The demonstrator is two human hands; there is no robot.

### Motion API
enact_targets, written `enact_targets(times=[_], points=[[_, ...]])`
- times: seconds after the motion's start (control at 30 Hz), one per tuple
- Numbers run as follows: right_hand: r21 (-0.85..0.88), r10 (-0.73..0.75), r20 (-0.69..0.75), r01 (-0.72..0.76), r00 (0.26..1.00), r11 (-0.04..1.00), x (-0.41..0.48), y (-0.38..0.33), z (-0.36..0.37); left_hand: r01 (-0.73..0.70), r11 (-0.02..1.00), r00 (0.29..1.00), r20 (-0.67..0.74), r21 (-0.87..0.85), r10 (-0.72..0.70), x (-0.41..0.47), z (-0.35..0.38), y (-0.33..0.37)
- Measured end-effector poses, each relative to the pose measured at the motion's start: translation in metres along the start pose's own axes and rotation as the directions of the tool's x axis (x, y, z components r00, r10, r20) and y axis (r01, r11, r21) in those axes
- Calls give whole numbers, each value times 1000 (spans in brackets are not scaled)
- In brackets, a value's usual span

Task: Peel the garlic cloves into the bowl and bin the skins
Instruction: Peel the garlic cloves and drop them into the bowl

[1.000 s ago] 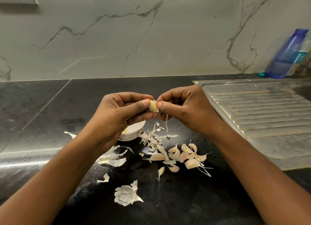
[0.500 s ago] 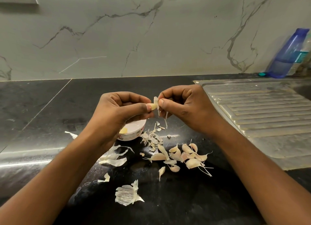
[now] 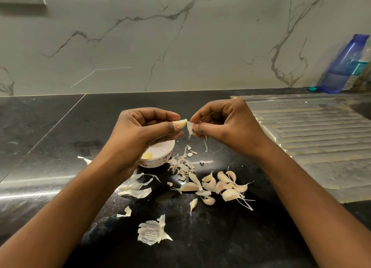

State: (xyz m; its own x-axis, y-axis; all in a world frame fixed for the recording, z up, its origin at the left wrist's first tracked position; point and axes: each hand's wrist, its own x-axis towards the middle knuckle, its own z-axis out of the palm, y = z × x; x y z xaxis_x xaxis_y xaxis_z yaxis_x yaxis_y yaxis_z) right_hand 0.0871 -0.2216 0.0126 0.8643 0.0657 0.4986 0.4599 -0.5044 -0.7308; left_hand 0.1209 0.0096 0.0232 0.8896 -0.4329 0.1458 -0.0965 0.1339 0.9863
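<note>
My left hand (image 3: 140,131) pinches a pale garlic clove (image 3: 182,123) between thumb and fingers above the black counter. Just to its right, my right hand (image 3: 222,125) pinches a strip of papery skin (image 3: 190,127) that hangs down beside the clove's tip. A small white bowl (image 3: 164,157) sits below my left hand, partly hidden by it, with a peeled clove (image 3: 147,155) inside. Several unpeeled cloves (image 3: 220,185) lie in a heap on the counter nearer to me. Loose skins (image 3: 181,165) are scattered beside the bowl.
Larger skin pieces lie at the front (image 3: 152,230) and left (image 3: 134,189) of the counter. A ribbed steel draining board (image 3: 311,139) fills the right side. A blue bottle (image 3: 345,65) leans against the marble wall at the far right. No bin is in view.
My right hand has pulled a strip of skin off the clove and moved slightly right. More of the bare clove shows in my left hand.
</note>
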Motion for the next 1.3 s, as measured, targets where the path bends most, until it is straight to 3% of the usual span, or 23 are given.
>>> enact_targets(times=[0.23,0.47,0.8,1.3], points=[[38,-48,9,48,999,998,-1,1,-1,39,999,998,46,-14,-38,1,1,-1],[167,29,35,-35,999,985,-1,-3,-1,77,993,995,69,-88,-72,3,0,-1],[58,-8,58,5,998,998,-3,-6,2,48,997,996,82,-56,-43,2,-1,-2],[215,77,94,-96,993,972,-2,-5,1,35,998,997,70,-57,-31,2,-2,-2]])
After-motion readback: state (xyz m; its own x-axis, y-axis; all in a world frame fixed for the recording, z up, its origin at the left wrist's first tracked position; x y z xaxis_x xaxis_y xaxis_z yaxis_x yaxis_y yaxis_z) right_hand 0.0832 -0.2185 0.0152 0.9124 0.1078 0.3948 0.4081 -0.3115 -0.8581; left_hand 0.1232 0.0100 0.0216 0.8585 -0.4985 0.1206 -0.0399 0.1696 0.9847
